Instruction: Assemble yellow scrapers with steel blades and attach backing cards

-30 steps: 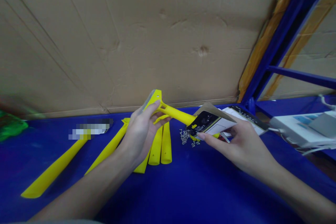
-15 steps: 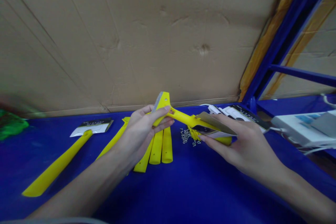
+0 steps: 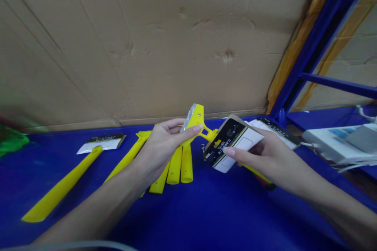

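Observation:
My left hand (image 3: 161,139) is closed around the head of a yellow scraper (image 3: 198,121), with thumb and fingers gripping its wide end. A silvery blade strip and a screw show on that head. My right hand (image 3: 268,155) pinches a black-and-white header card (image 3: 235,141), thumb on its printed face. The card covers part of the scraper's handle, whose end comes out beneath my right hand. Whether the right fingers also grip the handle is hidden. Below my left hand lie several yellow handles (image 3: 186,166). Small metal screws (image 3: 203,147) show partly behind the card.
At left, a yellow scraper (image 3: 66,182) lies with its head under a header card (image 3: 101,141). More cards (image 3: 277,131) lie behind my right hand. A white power box with cables (image 3: 332,141) is at right, by a blue metal frame (image 3: 306,47). Cardboard (image 3: 188,47) stands behind.
The header card has turned, so its printed face now shows. The scraper head has shifted slightly right with my left hand. The scraper handle has dipped lower at my right hand.

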`<action>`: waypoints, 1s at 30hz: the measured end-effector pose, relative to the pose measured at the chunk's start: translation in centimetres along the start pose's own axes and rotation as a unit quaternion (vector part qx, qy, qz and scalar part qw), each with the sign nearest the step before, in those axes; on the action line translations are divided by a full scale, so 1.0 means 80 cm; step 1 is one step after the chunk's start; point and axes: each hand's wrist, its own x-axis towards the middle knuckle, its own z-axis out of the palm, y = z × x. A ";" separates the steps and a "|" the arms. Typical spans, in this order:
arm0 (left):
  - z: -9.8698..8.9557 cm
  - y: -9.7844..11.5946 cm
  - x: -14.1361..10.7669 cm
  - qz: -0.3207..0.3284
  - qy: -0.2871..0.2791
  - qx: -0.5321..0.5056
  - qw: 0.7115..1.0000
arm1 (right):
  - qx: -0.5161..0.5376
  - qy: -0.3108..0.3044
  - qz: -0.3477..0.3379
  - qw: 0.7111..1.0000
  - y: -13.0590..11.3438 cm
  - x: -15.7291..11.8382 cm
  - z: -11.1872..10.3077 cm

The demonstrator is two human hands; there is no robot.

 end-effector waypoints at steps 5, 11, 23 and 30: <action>-0.002 0.001 0.003 0.016 -0.013 0.004 1.000 | 0.118 -0.023 0.122 0.985 -0.010 0.001 0.005; -0.004 0.007 -0.001 0.007 -0.141 0.063 0.988 | 0.176 -0.013 0.120 0.977 -0.004 0.004 0.010; 0.008 0.000 -0.005 0.029 -0.087 0.009 0.996 | 0.209 0.083 0.069 0.972 -0.008 0.008 0.020; 0.015 -0.003 -0.014 -0.069 -0.138 -0.002 0.988 | 0.298 0.115 0.034 0.947 -0.011 0.020 0.022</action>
